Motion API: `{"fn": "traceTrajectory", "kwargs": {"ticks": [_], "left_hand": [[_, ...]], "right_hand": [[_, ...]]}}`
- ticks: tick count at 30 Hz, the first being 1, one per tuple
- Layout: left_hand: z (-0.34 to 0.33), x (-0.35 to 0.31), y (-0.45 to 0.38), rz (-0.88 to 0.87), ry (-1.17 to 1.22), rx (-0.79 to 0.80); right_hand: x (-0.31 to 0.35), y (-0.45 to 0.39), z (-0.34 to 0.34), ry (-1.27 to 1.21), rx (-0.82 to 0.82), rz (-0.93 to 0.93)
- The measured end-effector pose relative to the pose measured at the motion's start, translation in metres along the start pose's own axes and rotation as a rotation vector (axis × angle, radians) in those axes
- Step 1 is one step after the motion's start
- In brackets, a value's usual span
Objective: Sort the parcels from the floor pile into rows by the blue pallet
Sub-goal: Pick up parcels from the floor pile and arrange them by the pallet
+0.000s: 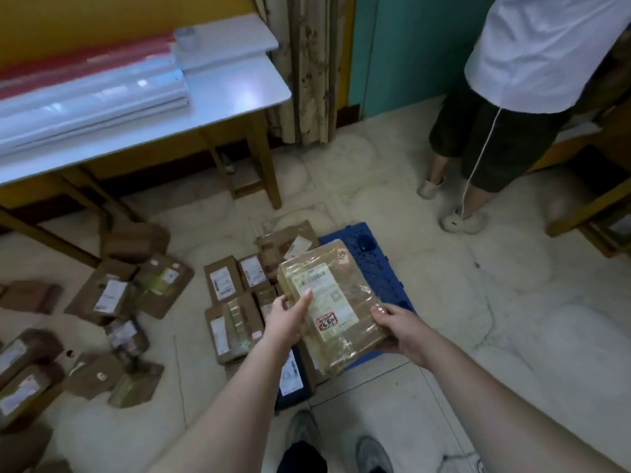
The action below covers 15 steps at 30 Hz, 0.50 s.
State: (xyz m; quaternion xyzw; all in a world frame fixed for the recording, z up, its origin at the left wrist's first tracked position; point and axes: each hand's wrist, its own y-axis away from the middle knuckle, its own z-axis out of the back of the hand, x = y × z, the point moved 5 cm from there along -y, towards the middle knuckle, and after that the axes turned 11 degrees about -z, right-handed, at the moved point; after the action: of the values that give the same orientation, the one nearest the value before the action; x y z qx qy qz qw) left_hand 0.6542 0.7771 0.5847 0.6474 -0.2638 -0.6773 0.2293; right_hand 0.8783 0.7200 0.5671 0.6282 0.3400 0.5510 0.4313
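I hold a flat brown parcel (336,302) wrapped in clear tape, with a white label and a red stamp, above the floor. My left hand (288,315) grips its left edge, the index finger lying across the label. My right hand (397,331) holds its lower right corner from beneath. Under and behind the parcel lies the blue pallet (374,261). Left of the pallet, several brown parcels (223,278) lie side by side in rows. A loose pile of brown parcels (112,295) is scattered farther left on the floor.
A white-topped table (235,93) with wooden legs stands at the back left, stacked with plastic sheets. Another person (495,138) in a white shirt stands at the back right, near the pallet. A dark parcel (293,377) lies by my feet (304,428).
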Motion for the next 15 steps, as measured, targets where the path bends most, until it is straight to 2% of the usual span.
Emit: {"fn": "traceTrajectory", "kwargs": {"ticks": [9,15], "left_hand": [[-0.01,0.189,-0.105,0.112,-0.255,-0.131],[0.001,0.308,-0.188,0.035,-0.729,-0.115]], "right_hand": [[-0.128,-0.197,0.013,0.002,-0.103,-0.137],[-0.218,-0.33,0.01,-0.134,-0.145,-0.211]]}}
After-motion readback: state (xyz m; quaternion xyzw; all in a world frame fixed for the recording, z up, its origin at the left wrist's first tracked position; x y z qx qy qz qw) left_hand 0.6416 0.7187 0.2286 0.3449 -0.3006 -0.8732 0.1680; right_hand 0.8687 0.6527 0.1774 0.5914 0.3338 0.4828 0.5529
